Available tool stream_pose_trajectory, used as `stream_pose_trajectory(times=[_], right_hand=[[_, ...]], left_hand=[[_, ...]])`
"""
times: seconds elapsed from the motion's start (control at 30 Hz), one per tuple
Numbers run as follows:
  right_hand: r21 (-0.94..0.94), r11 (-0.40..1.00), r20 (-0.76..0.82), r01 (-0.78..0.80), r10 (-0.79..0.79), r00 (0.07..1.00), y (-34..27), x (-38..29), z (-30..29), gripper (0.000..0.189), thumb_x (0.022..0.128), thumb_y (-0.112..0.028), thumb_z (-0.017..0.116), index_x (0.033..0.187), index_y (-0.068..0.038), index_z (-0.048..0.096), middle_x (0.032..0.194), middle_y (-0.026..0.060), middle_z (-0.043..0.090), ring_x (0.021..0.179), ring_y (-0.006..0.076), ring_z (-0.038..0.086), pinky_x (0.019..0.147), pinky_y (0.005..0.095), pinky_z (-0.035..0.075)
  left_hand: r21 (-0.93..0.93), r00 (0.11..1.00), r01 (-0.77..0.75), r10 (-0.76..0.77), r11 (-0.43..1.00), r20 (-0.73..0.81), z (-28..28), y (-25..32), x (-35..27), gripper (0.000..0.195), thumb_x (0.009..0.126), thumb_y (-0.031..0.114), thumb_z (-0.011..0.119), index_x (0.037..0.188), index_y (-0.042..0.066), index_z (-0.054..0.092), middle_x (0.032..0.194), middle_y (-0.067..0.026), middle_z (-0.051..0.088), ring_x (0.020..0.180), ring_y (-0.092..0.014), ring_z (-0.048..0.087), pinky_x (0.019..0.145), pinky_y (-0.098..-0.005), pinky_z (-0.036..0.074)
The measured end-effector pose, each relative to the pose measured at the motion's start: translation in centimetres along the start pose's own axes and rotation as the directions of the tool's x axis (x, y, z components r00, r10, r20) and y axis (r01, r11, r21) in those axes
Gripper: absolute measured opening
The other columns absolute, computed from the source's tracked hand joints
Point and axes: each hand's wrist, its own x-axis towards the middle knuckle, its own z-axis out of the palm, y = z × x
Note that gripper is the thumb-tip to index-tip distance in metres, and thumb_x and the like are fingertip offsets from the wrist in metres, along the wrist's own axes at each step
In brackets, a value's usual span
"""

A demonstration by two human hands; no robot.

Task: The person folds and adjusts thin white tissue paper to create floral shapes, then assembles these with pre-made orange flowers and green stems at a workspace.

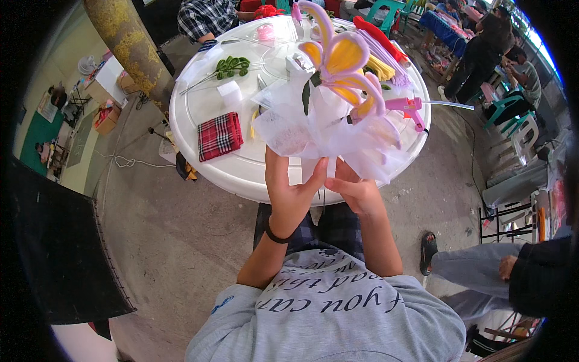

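My left hand (293, 192) and my right hand (359, 192) pinch the gathered base of a sheer white wrapping sheet (289, 131) near the table's front edge. Inside the wrap stand fuzzy pipe-cleaner flowers (346, 55) with lilac rims and yellow centres, one rising well above the rest. A dark green leaf (306, 98) hangs beside the tall flower. Thin dark stems (324, 199) poke out below my fingers. Part of the bouquet is hidden behind the sheet's folds.
On the round white plastic table (253, 169) lie a red plaid cloth (220, 136), a green pipe-cleaner sprig (231, 68), a white roll (230, 94), a pink glue gun (409, 107) and lilac pipe cleaners (384, 56). Across it sits a person in a checked shirt (206, 19).
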Motion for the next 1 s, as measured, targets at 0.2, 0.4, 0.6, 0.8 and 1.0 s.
stream_pose_trajectory(times=[0.2, 0.4, 0.6, 0.8, 1.0], right_hand=[[-0.750, 0.587, 0.006, 0.305, -0.455, 0.891, 1.4, -0.7, 1.2, 0.071, 0.066, -0.006, 0.077, 0.128, -0.003, 0.042, 0.122, 0.0139, 0.046, 0.115, 0.0305, 0.043, 0.095, 0.0432, 0.037], [-0.953, 0.027, 0.182, 0.303, -0.748, 0.638, 0.5, -0.2, 7.2, 0.077, 0.057, -0.016, 0.084, 0.121, -0.008, 0.040, 0.110, 0.0166, 0.041, 0.100, 0.0322, 0.039, 0.084, 0.0425, 0.035], [-0.949, -0.059, 0.228, 0.309, -0.807, 0.545, 1.5, -0.8, 8.3, 0.071, 0.055, -0.015, 0.085, 0.118, -0.014, 0.050, 0.109, 0.0109, 0.042, 0.100, 0.0278, 0.038, 0.084, 0.0404, 0.030], [-0.953, -0.065, 0.231, 0.296, -0.790, 0.569, 1.4, -0.9, 8.3, 0.072, 0.057, -0.015, 0.085, 0.119, -0.013, 0.049, 0.109, 0.0112, 0.042, 0.100, 0.0284, 0.037, 0.084, 0.0399, 0.030], [-0.788, 0.458, -0.031, 0.411, -0.696, 0.717, 1.2, -0.5, 5.9, 0.075, 0.062, -0.006, 0.076, 0.128, -0.005, 0.040, 0.123, 0.0169, 0.038, 0.109, 0.0295, 0.043, 0.091, 0.0406, 0.036]], left_hand=[[-0.571, 0.948, 0.291, -0.313, 0.768, 0.062, -0.2, -1.2, 0.3, 0.045, 0.090, 0.011, 0.056, 0.130, -0.001, 0.039, 0.127, -0.0102, 0.048, 0.117, -0.020, 0.048, 0.096, -0.0329, 0.042], [-0.804, 0.809, 0.537, -0.426, 0.257, 0.404, -1.4, -3.3, -0.2, 0.042, 0.094, 0.026, 0.048, 0.128, 0.003, 0.042, 0.122, -0.0105, 0.052, 0.111, -0.021, 0.052, 0.092, -0.0340, 0.046], [-0.827, 0.712, 0.551, -0.454, -0.113, 0.536, -1.3, -2.8, -2.0, 0.044, 0.095, 0.030, 0.040, 0.128, 0.002, 0.043, 0.122, -0.0104, 0.054, 0.111, -0.023, 0.053, 0.096, -0.0357, 0.042], [-0.803, 0.729, 0.595, -0.432, 0.016, 0.532, -1.0, -4.0, -2.3, 0.045, 0.095, 0.031, 0.038, 0.129, 0.002, 0.042, 0.124, -0.0104, 0.053, 0.112, -0.023, 0.052, 0.098, -0.0359, 0.042], [-0.720, 0.871, 0.484, -0.354, 0.498, 0.341, -1.7, -3.4, -0.5, 0.048, 0.094, 0.024, 0.049, 0.134, 0.003, 0.037, 0.127, -0.0115, 0.050, 0.112, -0.021, 0.052, 0.094, -0.0344, 0.045]])
